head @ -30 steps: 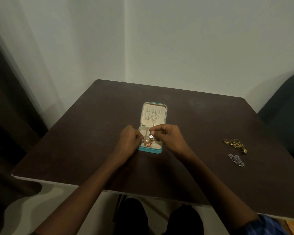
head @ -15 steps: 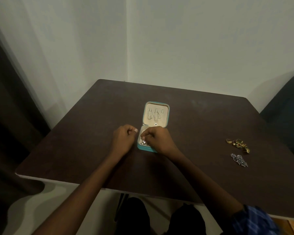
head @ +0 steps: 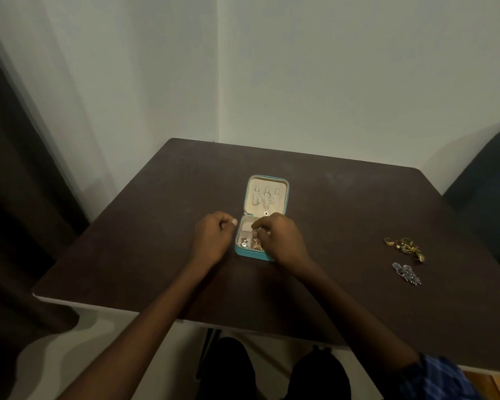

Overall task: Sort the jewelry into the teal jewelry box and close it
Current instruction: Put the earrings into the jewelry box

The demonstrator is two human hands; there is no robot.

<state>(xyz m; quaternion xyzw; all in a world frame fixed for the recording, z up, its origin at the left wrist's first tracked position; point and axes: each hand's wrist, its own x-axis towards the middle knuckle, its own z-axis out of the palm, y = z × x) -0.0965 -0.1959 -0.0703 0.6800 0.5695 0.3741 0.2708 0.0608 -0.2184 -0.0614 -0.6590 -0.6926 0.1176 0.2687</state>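
Note:
The teal jewelry box [head: 285, 197] lies open in the middle of the dark table [head: 344, 203]. Thin chains [head: 263, 198] hang on its beige lid lining. In the front compartments of the tray sit a silver stone piece [head: 244, 242] and a copper-gold piece [head: 257, 244]. My left hand [head: 212, 239] is curled into a fist against the box's left side, thumb at the rim. My right hand [head: 280, 239] hovers over the right half of the tray with its fingertips drawn together; I see nothing between them. It hides the tray's right compartments.
At the right of the table lie a small heap of gold rings and earrings [head: 404, 247] and, nearer to me, a silver-blue brooch [head: 406, 273]. A dark chair back [head: 485, 183] stands beyond the right edge, and walls meet behind the table.
The two pieces my hands held over the tray now lie in its front compartments. My right hand has drawn back to the right, uncovering them. My left hand has stayed beside the box.

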